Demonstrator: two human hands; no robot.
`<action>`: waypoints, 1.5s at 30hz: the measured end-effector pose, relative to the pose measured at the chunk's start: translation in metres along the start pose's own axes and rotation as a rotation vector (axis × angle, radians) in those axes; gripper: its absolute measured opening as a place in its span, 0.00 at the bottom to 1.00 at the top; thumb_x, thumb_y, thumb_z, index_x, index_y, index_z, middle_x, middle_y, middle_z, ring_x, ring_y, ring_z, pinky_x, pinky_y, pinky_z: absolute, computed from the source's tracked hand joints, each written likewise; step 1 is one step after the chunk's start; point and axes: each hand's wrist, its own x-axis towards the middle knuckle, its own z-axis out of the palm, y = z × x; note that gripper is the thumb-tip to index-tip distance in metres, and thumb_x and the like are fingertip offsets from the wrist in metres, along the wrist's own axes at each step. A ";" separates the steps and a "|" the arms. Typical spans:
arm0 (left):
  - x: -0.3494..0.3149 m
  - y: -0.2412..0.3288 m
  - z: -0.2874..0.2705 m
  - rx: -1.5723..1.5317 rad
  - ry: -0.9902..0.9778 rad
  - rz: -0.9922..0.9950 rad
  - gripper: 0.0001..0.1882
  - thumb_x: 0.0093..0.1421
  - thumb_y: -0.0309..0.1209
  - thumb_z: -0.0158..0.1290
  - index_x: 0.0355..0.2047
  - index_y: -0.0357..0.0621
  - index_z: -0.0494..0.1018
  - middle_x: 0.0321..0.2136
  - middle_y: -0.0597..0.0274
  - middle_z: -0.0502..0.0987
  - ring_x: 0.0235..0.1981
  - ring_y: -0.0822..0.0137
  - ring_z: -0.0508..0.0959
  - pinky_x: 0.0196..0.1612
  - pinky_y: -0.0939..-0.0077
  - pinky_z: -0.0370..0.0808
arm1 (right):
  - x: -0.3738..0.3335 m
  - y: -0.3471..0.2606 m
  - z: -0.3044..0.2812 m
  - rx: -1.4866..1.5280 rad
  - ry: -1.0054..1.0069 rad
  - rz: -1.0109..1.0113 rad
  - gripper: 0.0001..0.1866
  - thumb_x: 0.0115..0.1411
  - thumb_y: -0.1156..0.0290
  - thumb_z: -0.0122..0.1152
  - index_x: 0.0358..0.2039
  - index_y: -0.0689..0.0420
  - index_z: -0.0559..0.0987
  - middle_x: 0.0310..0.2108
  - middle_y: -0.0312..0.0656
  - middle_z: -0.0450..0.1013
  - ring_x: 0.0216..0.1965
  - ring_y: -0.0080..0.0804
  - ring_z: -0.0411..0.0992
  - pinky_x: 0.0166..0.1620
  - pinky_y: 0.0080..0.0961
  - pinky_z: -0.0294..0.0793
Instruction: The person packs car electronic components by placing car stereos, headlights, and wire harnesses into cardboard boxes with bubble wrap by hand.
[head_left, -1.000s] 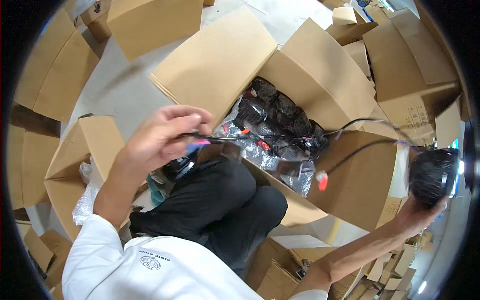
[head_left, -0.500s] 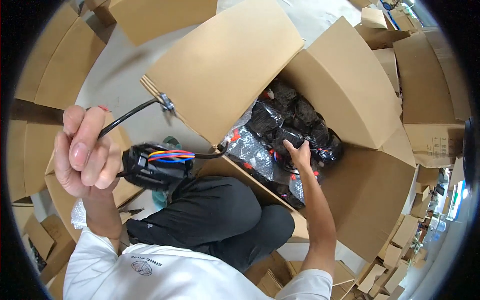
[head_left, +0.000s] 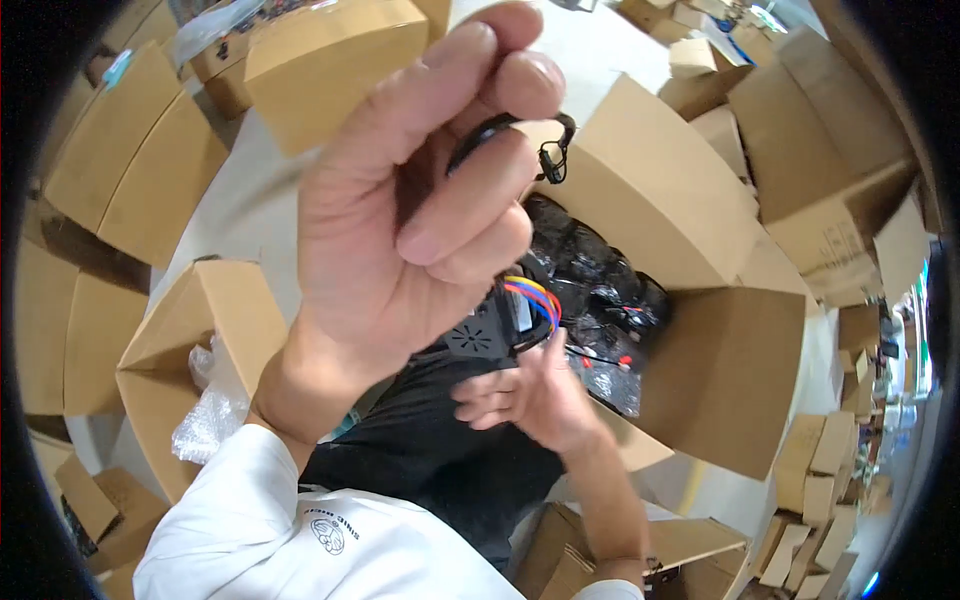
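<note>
My left hand [head_left: 420, 200] is raised close in front of me, its fingers curled round a black cable [head_left: 556, 160] whose looped end sticks out past the fingertips. Beneath that hand hangs a black plastic unit [head_left: 480, 338] with slotted vents and a bundle of red, yellow and blue wires [head_left: 535, 298]; my left hand hides part of it. My right hand [head_left: 535, 395] is just below the unit, fingers apart and slightly blurred, its thumb up beside the wires. Whether it touches the unit, I cannot tell. Beyond lies an open carton [head_left: 735, 370] holding several black plastic-wrapped bundles [head_left: 590, 265].
On the left stands an open carton [head_left: 215, 300] with bubble wrap [head_left: 210, 405] spilling out. More cartons [head_left: 335, 65] stand at the far left, and others [head_left: 820, 170] are stacked at the right. An open box [head_left: 700, 555] sits near my right forearm.
My left hand has moved right and up, closer to me, carrying the cable and unit. My right hand has come out of the carton to beneath the unit.
</note>
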 end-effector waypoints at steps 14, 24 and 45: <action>-0.059 -0.034 -0.018 0.990 0.562 -0.102 0.17 0.67 0.40 0.52 0.44 0.38 0.77 0.32 0.64 0.78 0.15 0.83 0.62 0.16 0.89 0.57 | -0.025 0.022 -0.003 0.419 0.376 -1.082 0.16 0.64 0.79 0.56 0.52 0.61 0.73 0.46 0.45 0.76 0.48 0.37 0.76 0.50 0.35 0.79; -0.115 -0.037 -0.042 1.312 0.430 -0.718 0.18 0.64 0.39 0.56 0.47 0.38 0.77 0.35 0.66 0.78 0.25 0.80 0.72 0.26 0.86 0.67 | -0.044 0.095 0.027 0.272 0.487 -1.003 0.16 0.60 0.86 0.43 0.47 0.68 0.74 0.38 0.49 0.76 0.38 0.38 0.78 0.47 0.35 0.79; -0.089 -0.088 -0.067 1.351 0.096 -0.533 0.50 0.49 0.36 0.69 0.65 0.27 0.53 0.52 0.46 0.72 0.55 0.63 0.72 0.59 0.72 0.67 | -0.097 0.157 0.044 -0.184 0.429 -0.667 0.18 0.61 0.84 0.51 0.52 0.67 0.75 0.56 0.55 0.70 0.55 0.39 0.72 0.58 0.30 0.70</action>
